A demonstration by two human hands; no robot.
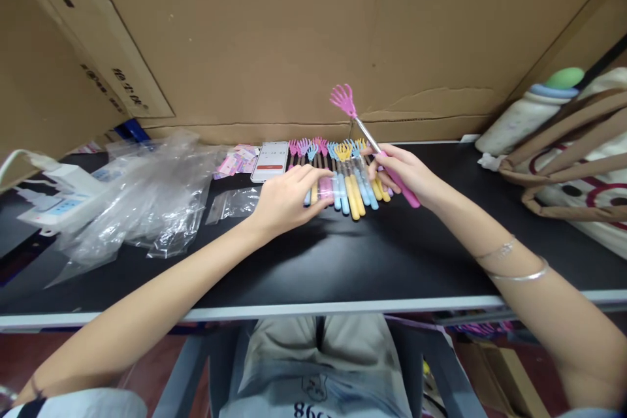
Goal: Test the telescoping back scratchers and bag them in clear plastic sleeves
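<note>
A row of several small back scratchers with pink, blue and yellow handles lies side by side on the black table. My left hand rests flat on the handles at the left end of the row, fingers stretched out. My right hand is closed on the handle of a pink back scratcher, which is extended and tilted up, its claw head raised against the cardboard wall.
A phone and pink slips lie left of the row. Clear plastic bags and a white power strip fill the left side. A tote bag and a bottle stand at right. Cardboard walls the back.
</note>
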